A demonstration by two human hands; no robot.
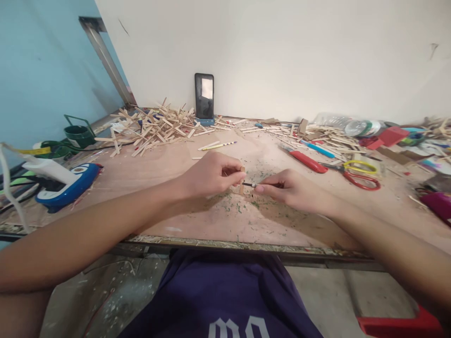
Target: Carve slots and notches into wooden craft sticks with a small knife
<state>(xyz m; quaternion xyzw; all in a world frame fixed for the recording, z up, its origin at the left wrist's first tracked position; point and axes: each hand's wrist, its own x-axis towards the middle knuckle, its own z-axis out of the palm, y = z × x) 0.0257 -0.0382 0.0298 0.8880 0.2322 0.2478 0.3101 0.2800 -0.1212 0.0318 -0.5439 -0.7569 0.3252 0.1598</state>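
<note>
My left hand (211, 176) pinches a small flat wooden stick (242, 188), held upright just above the table. In my right hand (291, 188) is a slim dark rod-like tool (249, 185), gripped between thumb and fingers. The tool points left and its tip meets the stick or sits right beside it; the exact contact is too small to make out. Below both hands, green shavings (243, 216) lie scattered over the wooden tabletop (197, 225). A yellow pencil (220, 146) rests a little beyond my left hand.
Behind stands a phone (204, 96), left of which craft sticks (155, 129) are heaped. A red-handled cutter (308, 162) and scissors (361, 173) lie to the right. A blue power strip (68, 188) sits at left. Plastic bottles (362, 126) lie at the back right.
</note>
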